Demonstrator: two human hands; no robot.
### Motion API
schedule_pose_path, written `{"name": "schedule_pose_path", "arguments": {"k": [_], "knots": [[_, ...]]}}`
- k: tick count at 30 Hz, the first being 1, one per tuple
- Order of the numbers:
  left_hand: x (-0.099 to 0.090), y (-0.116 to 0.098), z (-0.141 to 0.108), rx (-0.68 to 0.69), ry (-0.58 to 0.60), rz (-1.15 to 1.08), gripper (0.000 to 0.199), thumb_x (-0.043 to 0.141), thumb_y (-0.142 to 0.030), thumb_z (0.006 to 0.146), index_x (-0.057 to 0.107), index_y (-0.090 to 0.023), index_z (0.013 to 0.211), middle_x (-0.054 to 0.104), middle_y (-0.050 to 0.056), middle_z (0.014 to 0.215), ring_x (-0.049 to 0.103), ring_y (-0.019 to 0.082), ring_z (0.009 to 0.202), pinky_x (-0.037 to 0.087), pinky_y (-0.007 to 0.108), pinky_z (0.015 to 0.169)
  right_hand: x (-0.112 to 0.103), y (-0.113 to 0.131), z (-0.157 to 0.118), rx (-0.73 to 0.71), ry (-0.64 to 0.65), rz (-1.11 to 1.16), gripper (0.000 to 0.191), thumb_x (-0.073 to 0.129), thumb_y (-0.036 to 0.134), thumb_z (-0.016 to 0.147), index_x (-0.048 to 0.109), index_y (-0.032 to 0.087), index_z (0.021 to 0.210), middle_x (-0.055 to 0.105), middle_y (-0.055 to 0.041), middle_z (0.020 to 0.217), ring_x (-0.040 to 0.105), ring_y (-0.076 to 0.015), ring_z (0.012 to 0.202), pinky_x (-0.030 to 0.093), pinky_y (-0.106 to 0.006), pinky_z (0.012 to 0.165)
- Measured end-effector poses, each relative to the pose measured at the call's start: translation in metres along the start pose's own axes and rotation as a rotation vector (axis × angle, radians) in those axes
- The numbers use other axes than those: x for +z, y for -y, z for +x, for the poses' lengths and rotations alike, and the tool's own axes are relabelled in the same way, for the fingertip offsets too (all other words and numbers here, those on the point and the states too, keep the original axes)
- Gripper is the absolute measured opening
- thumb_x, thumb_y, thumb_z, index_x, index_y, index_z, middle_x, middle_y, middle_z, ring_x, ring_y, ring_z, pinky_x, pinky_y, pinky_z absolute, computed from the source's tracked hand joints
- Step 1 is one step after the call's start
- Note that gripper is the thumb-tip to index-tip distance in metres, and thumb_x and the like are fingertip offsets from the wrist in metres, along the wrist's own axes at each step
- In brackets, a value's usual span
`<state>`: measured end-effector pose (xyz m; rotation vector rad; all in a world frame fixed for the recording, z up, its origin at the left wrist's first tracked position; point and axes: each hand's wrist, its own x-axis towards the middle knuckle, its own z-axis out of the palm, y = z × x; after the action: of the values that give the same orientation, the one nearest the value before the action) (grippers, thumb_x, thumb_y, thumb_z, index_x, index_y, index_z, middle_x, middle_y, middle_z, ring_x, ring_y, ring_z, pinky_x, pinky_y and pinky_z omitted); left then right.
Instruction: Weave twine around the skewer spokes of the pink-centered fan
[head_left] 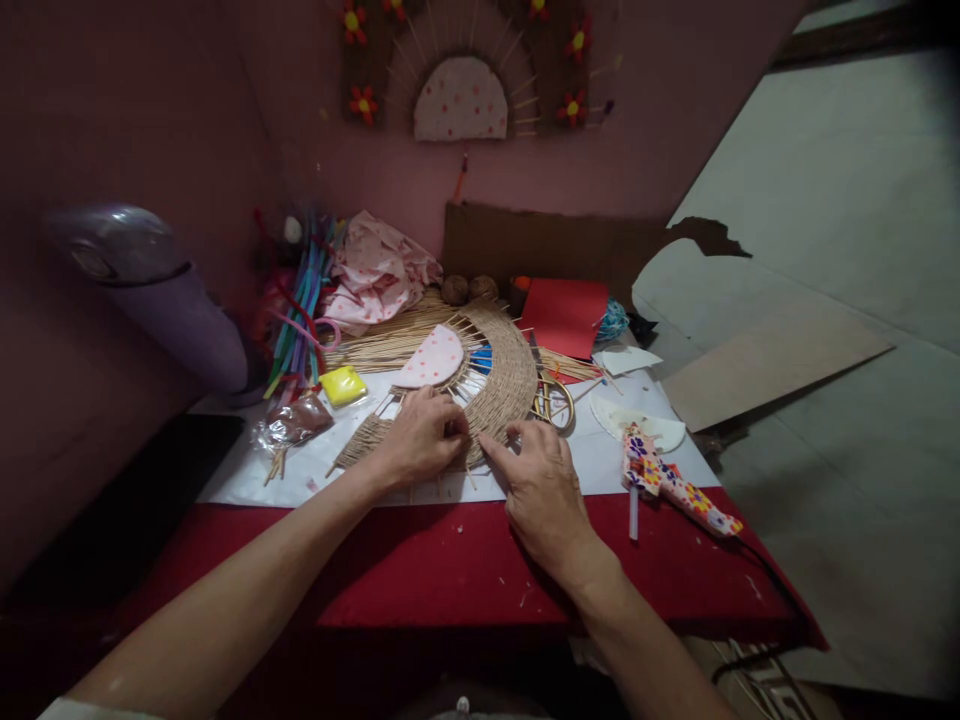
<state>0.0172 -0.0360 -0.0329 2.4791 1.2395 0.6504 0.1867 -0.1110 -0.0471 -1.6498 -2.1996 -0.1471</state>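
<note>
On the white paper lies a half-ring woven of brown twine (512, 375) over thin sticks that fan out from a padded half-circle of pink dotted cloth (431, 358). My left hand (424, 435) is closed over the lower part of the woven band, its fingers curled down onto the twine. From the right, my right hand (544, 490) grips the band's outer edge, thumb on the weave and the other fingers bent. Whether a loose twine end is pinched between the fingertips is hidden. Gold-handled scissors (555, 400) lie just beyond my right hand.
A flower-patterned glue gun (671, 480) rests at the right, its cord running off the red-covered table (465, 570). Behind are sticks (375, 340), twine balls (481, 289), red sheet (566, 315) and crumpled dotted cloth (379, 270). A purple bottle-like object (180, 320) stands left.
</note>
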Motion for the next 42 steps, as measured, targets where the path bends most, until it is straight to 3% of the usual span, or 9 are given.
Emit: {"name": "schedule_pose_path", "arguments": {"k": [10, 14, 17, 20, 25, 28, 31, 36, 42], "knots": [[0.003, -0.001, -0.003, 0.135, -0.011, 0.126, 0.018, 0.055, -0.021, 0.078, 0.071, -0.026, 0.084, 0.061, 0.003, 0.078, 0.044, 0.022, 0.088, 0.030, 0.039, 0.080, 0.001, 0.001, 0.001, 0.002, 0.024, -0.001, 0.047, 0.049, 0.007, 0.079, 0.058, 0.030, 0.119, 0.051, -0.0116, 0.115, 0.040, -0.0274, 0.107, 0.037, -0.041, 0.087], [0.005, -0.001, -0.003, 0.122, -0.021, 0.112, 0.017, 0.054, -0.022, 0.079, 0.070, -0.024, 0.082, 0.062, 0.004, 0.078, 0.045, 0.022, 0.088, 0.030, 0.039, 0.080, -0.016, 0.003, -0.003, 0.031, -0.042, -0.012, 0.042, 0.046, 0.011, 0.084, 0.056, 0.025, 0.122, 0.053, -0.0123, 0.114, 0.042, -0.0275, 0.107, 0.038, -0.042, 0.086], [0.005, -0.003, -0.001, 0.088, -0.023, 0.078, 0.013, 0.056, -0.021, 0.077, 0.069, -0.022, 0.078, 0.063, 0.004, 0.077, 0.045, 0.022, 0.086, 0.031, 0.038, 0.079, -0.044, -0.016, -0.013, 0.119, -0.186, -0.019, 0.032, 0.045, 0.021, 0.088, 0.059, 0.019, 0.116, 0.056, -0.0127, 0.107, 0.047, -0.0261, 0.101, 0.039, -0.042, 0.087], [0.005, -0.004, 0.000, 0.078, -0.018, 0.080, 0.010, 0.057, -0.022, 0.076, 0.066, -0.020, 0.076, 0.063, 0.003, 0.076, 0.046, 0.022, 0.085, 0.032, 0.038, 0.079, -0.069, -0.063, -0.029, 0.207, -0.285, -0.006, 0.027, 0.044, 0.029, 0.088, 0.063, 0.017, 0.102, 0.059, -0.0113, 0.100, 0.051, -0.0253, 0.096, 0.040, -0.042, 0.086], [0.004, -0.003, 0.001, 0.079, -0.058, 0.079, 0.011, 0.053, -0.022, 0.079, 0.063, -0.019, 0.074, 0.063, 0.003, 0.075, 0.047, 0.021, 0.082, 0.034, 0.037, 0.077, -0.077, -0.139, -0.053, 0.374, 0.013, 0.167, 0.031, 0.055, 0.039, 0.079, 0.061, 0.018, 0.102, 0.059, -0.0107, 0.106, 0.056, -0.0252, 0.098, 0.045, -0.038, 0.081], [0.001, -0.012, 0.008, 0.146, -0.127, 0.128, 0.012, 0.051, -0.022, 0.081, 0.062, -0.019, 0.080, 0.064, 0.005, 0.082, 0.048, 0.021, 0.087, 0.035, 0.037, 0.079, -0.069, -0.151, -0.059, 0.395, 0.126, 0.201, 0.040, 0.062, 0.036, 0.072, 0.058, 0.019, 0.107, 0.058, -0.0100, 0.110, 0.054, -0.0264, 0.104, 0.042, -0.039, 0.090], [0.001, -0.038, 0.024, 0.311, -0.061, 0.199, 0.014, 0.050, -0.019, 0.081, 0.063, -0.020, 0.086, 0.064, 0.005, 0.093, 0.049, 0.022, 0.095, 0.035, 0.038, 0.082, -0.065, -0.148, -0.059, 0.467, 0.149, 0.196, 0.043, 0.064, 0.030, 0.068, 0.055, 0.017, 0.108, 0.054, -0.0109, 0.113, 0.054, -0.0254, 0.105, 0.041, -0.037, 0.091], [0.032, -0.088, 0.064, 0.552, 0.132, 0.298, 0.022, 0.046, -0.016, 0.081, 0.064, -0.018, 0.094, 0.063, 0.006, 0.108, 0.047, 0.024, 0.107, 0.035, 0.038, 0.085, -0.067, -0.148, -0.062, 0.504, 0.160, 0.167, 0.038, 0.062, 0.025, 0.070, 0.051, 0.015, 0.105, 0.053, -0.0122, 0.110, 0.055, -0.0244, 0.101, 0.041, -0.035, 0.088], [0.082, -0.103, 0.100, 0.649, 0.233, 0.285, 0.026, 0.044, -0.018, 0.083, 0.062, -0.018, 0.102, 0.062, 0.007, 0.113, 0.047, 0.024, 0.110, 0.036, 0.036, 0.086, -0.066, -0.152, -0.066, 0.402, 0.180, 0.173, 0.021, 0.049, 0.026, 0.082, 0.052, 0.015, 0.098, 0.059, -0.0133, 0.101, 0.054, -0.0258, 0.095, 0.040, -0.039, 0.084]]}}
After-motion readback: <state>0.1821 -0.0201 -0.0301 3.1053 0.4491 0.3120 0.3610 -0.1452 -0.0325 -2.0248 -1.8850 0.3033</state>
